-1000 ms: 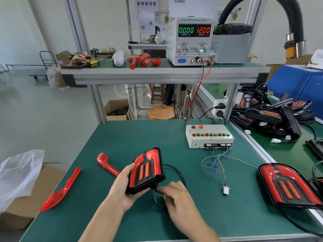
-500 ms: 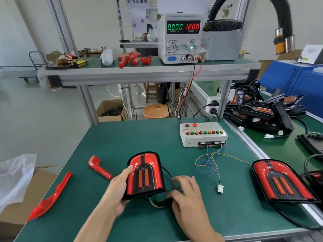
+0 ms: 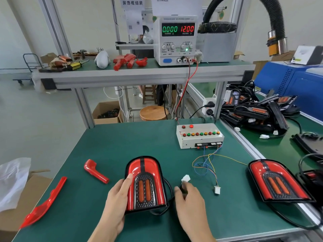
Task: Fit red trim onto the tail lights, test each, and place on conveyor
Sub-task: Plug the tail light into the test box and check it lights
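Tail light (image 3: 146, 184) lies lens-up on green mat, just left of test box's dangling white plug (image 3: 217, 190). Left hand (image 3: 116, 205) grips its left edge, thumb on lens, likely steadying it. Right hand (image 3: 189, 198) pinches lamp's white connector (image 3: 185, 178), lifted toward plug, apparently for mating. Test box (image 3: 199, 136) beyond; supply reads zero current, so untested.
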Tool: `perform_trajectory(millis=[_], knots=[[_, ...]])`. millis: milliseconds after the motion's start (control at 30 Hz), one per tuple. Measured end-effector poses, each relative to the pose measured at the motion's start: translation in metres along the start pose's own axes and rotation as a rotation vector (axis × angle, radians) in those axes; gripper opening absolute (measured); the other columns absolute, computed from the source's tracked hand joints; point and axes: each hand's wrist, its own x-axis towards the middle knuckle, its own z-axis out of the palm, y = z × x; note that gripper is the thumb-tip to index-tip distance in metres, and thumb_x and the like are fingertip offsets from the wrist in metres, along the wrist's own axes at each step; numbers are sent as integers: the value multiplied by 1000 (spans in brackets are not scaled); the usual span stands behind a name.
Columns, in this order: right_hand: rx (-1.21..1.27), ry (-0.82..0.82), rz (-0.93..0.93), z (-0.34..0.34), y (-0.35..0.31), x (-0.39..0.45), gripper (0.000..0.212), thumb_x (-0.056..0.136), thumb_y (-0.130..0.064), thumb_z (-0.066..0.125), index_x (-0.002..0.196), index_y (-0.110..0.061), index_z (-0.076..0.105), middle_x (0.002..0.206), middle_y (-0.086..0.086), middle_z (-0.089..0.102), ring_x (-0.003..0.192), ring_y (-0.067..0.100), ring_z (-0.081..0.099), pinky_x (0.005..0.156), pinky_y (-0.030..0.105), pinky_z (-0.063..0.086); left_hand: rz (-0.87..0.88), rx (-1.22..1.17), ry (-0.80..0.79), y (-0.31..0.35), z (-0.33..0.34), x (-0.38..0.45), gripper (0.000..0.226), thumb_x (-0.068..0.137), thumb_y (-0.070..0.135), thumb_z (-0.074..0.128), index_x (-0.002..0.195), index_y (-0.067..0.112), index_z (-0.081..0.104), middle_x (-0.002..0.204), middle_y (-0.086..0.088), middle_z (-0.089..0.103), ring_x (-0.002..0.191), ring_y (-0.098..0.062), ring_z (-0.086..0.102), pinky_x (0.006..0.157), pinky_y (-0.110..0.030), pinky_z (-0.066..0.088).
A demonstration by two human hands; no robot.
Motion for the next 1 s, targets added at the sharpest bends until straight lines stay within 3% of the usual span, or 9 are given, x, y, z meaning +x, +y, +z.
perform_trajectory(millis=[100, 200, 267, 333, 467, 567, 667, 800, 1000], knots=[[102, 1, 80, -1, -8, -2, 27, 95, -28, 66, 119, -25, 56, 91, -16, 60, 74, -6, 56, 72, 17, 39, 20, -62, -22, -5, 1, -5, 48, 88, 51, 64, 108, 7, 70, 101, -14, 78, 94, -32, 76, 82, -45, 59], [10, -19, 85, -1, -12, -5, 22, 91, -26, 65, 78, -21, 48, 65, -8, 52, 62, 8, 47, 69, 35, 43, 56, -113, -67, -6, 1, -10, 47, 85, 51, 63, 111, 12, 72, 106, -14, 78, 98, -32, 76, 74, -37, 62], [-25, -40, 93, 1, -14, -4, 23, 86, -22, 61, 71, -17, 45, 58, -4, 46, 58, 13, 41, 62, 34, 40, 96, -111, -99, -2, 1, -13, 42, 87, 49, 61, 111, 18, 75, 110, -13, 77, 102, -30, 75, 81, -39, 61], [43, -53, 103, 2, -18, -5, 7, 84, -17, 57, 82, -22, 61, 65, -8, 56, 63, 10, 50, 67, 31, 46, 110, -109, -115, 2, -1, -15, 48, 89, 47, 61, 123, 15, 70, 115, -14, 76, 107, -31, 73, 96, -48, 55], [261, -61, 101, 9, -13, -4, 45, 84, 1, 53, 109, -31, 73, 101, 3, 69, 88, 9, 66, 86, 28, 52, 111, -130, -153, 5, -2, -15, 62, 92, 44, 61, 143, 9, 53, 123, -15, 72, 116, -34, 68, 108, -56, 46], [520, -98, 238, 5, -14, 0, 45, 83, 13, 50, 95, -22, 76, 97, 5, 73, 66, 8, 67, 69, 32, 56, 174, -147, -198, 8, 2, -16, 46, 90, 44, 58, 124, 16, 71, 118, -19, 73, 108, -36, 72, 90, -45, 60], [567, -184, 300, -2, -16, 6, 43, 84, 14, 47, 93, -16, 76, 85, -2, 75, 70, 6, 67, 65, 23, 53, 213, -151, -252, 12, 4, -18, 38, 91, 43, 54, 113, 21, 77, 113, -21, 74, 102, -35, 74, 75, -33, 62], [568, -401, 387, -9, -27, 3, 34, 89, 11, 41, 108, 4, 68, 66, 8, 60, 38, 6, 45, 39, 19, 29, 228, -143, -263, 16, 4, -20, 39, 91, 42, 55, 111, 16, 77, 109, -25, 74, 95, -34, 75, 72, -33, 62], [490, -524, 361, -10, -37, 4, 30, 91, 1, 48, 116, -5, 63, 84, 11, 66, 62, 17, 52, 57, 26, 37, 208, -213, -298, 25, 1, -23, 41, 83, 45, 62, 103, 13, 80, 102, -26, 74, 81, -30, 77, 65, -33, 62]])
